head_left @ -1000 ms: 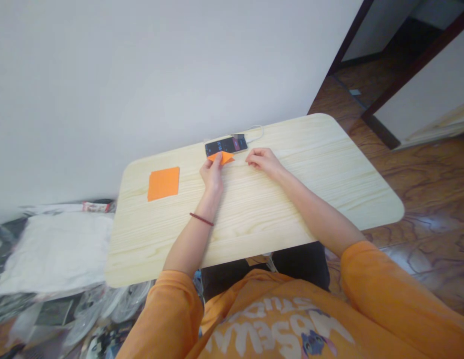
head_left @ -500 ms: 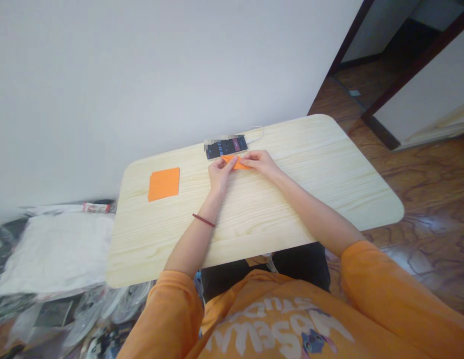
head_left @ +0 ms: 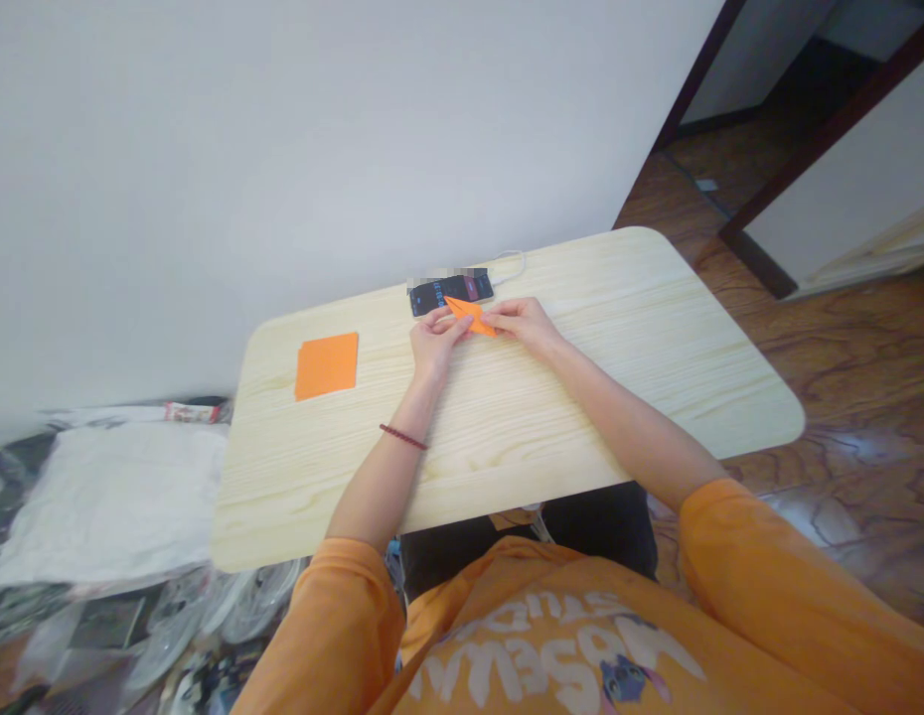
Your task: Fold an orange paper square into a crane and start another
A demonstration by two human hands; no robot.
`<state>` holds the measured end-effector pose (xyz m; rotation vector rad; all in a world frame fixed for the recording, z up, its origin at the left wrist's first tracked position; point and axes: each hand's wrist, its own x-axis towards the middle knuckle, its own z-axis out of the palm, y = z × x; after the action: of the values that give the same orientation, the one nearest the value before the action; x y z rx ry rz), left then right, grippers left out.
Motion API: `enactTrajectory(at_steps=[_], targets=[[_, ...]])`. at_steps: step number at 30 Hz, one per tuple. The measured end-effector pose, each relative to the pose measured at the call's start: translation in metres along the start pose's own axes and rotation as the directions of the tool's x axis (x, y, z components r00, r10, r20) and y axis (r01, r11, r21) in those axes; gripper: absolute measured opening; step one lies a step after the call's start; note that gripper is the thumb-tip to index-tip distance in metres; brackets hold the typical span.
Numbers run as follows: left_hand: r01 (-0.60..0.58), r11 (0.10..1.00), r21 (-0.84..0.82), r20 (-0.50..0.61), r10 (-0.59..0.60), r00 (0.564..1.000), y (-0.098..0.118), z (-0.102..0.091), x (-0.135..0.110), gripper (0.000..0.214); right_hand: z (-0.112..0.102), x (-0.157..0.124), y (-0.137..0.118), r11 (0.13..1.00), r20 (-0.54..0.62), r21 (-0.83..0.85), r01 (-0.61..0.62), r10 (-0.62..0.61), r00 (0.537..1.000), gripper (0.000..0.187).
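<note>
Orange paper square (head_left: 326,365), at left, lies flat on a pale pine tabletop (head_left: 596,387), well apart from the hands. Centre: the left hand (head_left: 432,346) grips one end of a folded orange paper (head_left: 471,316) between its fingertips; the right hand (head_left: 526,326) pinches the other end. The paper is held at the table's far side, just in front of a black smartphone (head_left: 430,297). Its upper point overlaps the phone in this view; contact cannot be confirmed. The paper forms a narrow, pointed, kite-like shape with angled edges. Risks: loose pinches could let the layers slip or spring apart, and pressing against the phone's edge could bend the tip. At right, a white charging cable (head_left: 522,260) curves behind the phone, where a snag could shift it.
</note>
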<state>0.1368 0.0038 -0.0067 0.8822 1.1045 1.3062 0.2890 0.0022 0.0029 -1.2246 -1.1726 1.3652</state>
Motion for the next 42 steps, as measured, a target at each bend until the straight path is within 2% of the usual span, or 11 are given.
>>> enactTrajectory(at_steps=[4,8,12,16,25,36,42], targets=[[-0.001,0.999,-0.032,-0.06,-0.001,0.998,-0.0012,0.0004,0.0017,0.042,-0.0017,-0.0004,-0.0006,0.998,0.007,-0.063,-0.007,0.007,1.0,0.03],[-0.002,0.998,-0.062,-0.098,-0.004,0.995,-0.0011,0.0018,0.0019,0.04,-0.0027,0.0003,0.0007,0.999,0.004,-0.045,-0.01,0.01,1.0,0.037],[-0.03,0.997,-0.073,-0.086,0.024,0.996,-0.0009,0.0021,0.001,0.039,-0.0033,0.0009,0.0022,1.0,0.039,0.006,-0.017,0.017,0.999,0.04],[-0.022,0.996,-0.089,-0.064,0.016,0.998,0.0004,0.0021,0.0003,0.038,-0.0019,-0.0004,0.0012,0.998,0.041,0.056,-0.036,0.034,0.999,0.034],[0.005,0.995,-0.098,-0.049,-0.009,0.999,0.001,0.0017,-0.0001,0.035,-0.0011,-0.0029,-0.002,0.996,0.07,0.07,-0.058,0.053,0.996,0.029],[0.024,0.99,-0.142,-0.08,-0.036,0.996,0.0003,-0.0002,0.0043,0.04,-0.0023,-0.003,0.0,0.98,0.19,0.13,-0.147,0.121,0.974,0.028],[0.048,0.989,-0.138,-0.081,-0.06,0.995,0.0014,-0.0001,0.004,0.038,-0.0021,-0.0039,-0.001,0.977,0.192,0.128,-0.172,0.146,0.971,0.024]])
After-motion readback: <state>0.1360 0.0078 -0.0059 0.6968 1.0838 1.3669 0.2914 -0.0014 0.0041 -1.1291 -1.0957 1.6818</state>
